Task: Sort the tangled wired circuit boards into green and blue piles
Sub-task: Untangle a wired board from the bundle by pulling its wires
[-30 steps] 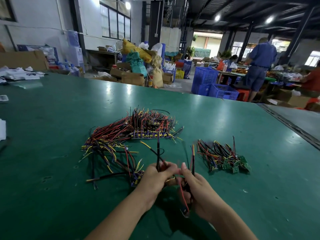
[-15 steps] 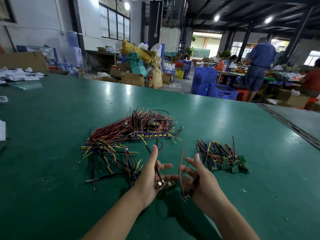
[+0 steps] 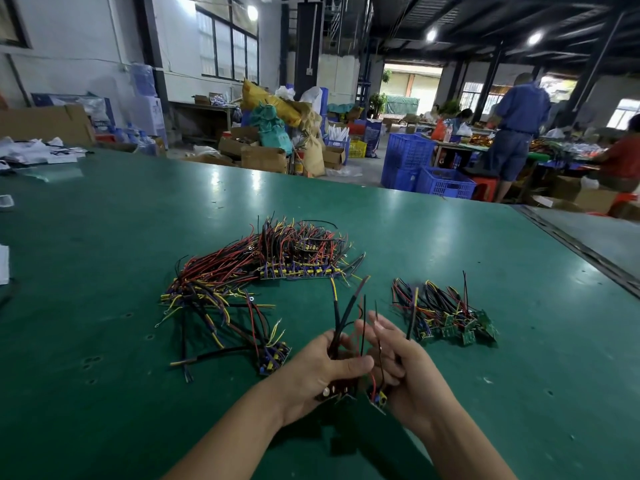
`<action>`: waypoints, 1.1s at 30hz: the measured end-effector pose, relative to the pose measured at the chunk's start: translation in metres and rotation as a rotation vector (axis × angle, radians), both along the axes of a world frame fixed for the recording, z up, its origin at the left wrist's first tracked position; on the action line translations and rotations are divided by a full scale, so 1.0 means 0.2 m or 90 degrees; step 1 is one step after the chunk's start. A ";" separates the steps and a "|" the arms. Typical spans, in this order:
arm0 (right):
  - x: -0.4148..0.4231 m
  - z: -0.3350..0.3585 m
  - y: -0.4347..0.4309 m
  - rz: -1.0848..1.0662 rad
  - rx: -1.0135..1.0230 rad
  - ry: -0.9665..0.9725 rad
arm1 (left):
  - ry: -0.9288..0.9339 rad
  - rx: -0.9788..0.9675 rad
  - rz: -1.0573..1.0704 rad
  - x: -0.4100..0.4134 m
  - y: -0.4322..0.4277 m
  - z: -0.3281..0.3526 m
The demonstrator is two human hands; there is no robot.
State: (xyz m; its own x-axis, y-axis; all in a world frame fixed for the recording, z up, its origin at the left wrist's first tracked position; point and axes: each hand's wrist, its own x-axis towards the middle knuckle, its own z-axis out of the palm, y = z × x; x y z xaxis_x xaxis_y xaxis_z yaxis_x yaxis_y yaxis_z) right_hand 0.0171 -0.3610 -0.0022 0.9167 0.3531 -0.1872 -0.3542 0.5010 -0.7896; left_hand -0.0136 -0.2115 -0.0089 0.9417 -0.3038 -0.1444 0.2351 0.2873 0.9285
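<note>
A big tangle of red, black and yellow wires with blue circuit boards lies on the green table, ahead and to the left. A smaller pile of wired green boards lies to the right. My left hand grips a wired board whose black and red wires stick up past my fingers. My right hand holds a second wired board, with thin wires running up between its fingers. Both hands are close together above the table, between the two piles.
White papers lie at the table's far left. A metal strip runs along the table's right side. Beyond the far edge stand cardboard boxes, blue crates and people at another bench.
My hands, spread apart with fingers splayed half a second ago, have come back together. Fingers of both have curled round their boards and wires.
</note>
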 end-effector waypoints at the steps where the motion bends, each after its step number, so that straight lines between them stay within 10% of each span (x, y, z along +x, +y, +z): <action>1: 0.01 0.00 0.00 -0.033 0.010 -0.003 | 0.002 0.010 0.027 0.00 -0.01 0.00; 17: -0.04 -0.04 0.13 0.011 -0.098 -0.071 | -0.145 0.226 0.198 0.02 -0.11 -0.06; 33: -0.06 -0.13 0.11 0.134 -0.463 -0.479 | 0.024 -0.077 0.317 0.04 -0.10 -0.01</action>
